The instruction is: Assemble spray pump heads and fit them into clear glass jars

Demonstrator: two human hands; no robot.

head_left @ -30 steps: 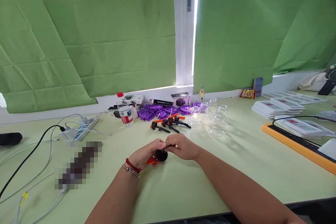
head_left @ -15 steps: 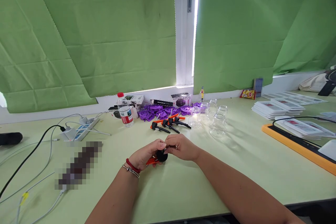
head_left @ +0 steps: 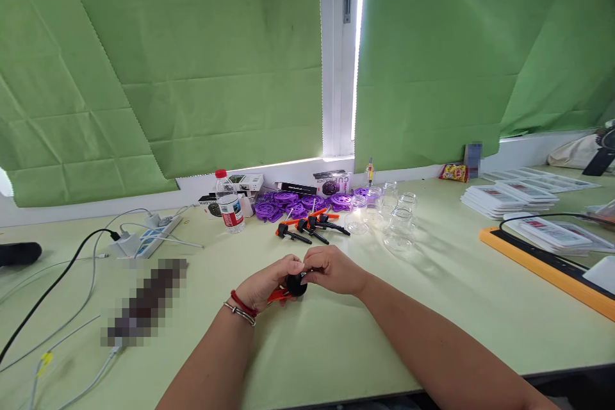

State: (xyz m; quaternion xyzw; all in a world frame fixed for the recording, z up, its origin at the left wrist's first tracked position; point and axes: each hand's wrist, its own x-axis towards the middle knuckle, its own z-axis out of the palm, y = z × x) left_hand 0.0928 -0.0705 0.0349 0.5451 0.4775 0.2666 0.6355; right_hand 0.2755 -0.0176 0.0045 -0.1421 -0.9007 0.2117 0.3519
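Observation:
Low over the table, my left hand (head_left: 276, 277) is closed around a black-and-orange piece (head_left: 296, 286). Its rounded black end shows between my hands, and an orange arm sticks out under the left palm. My right hand (head_left: 331, 271) pinches at the top of the black end, its fingertips meeting the left thumb; what exactly they grip there is hidden. Just beyond my hands lie several similar black-and-orange pieces (head_left: 312, 223) in a group, with black stems and orange arms.
Behind them are purple plastic parts (head_left: 269, 210), small boxes (head_left: 331, 184) and a red-capped bottle (head_left: 230, 205). Clear glass jars (head_left: 400, 230) stand right of centre. A power strip (head_left: 156, 237) with cables lies left; white card stacks (head_left: 500, 200) and an orange-edged frame (head_left: 542, 274) lie right.
Both hands stay almost in the same place, still on the black-and-orange piece. The right fingers have shifted very slightly against its black end.

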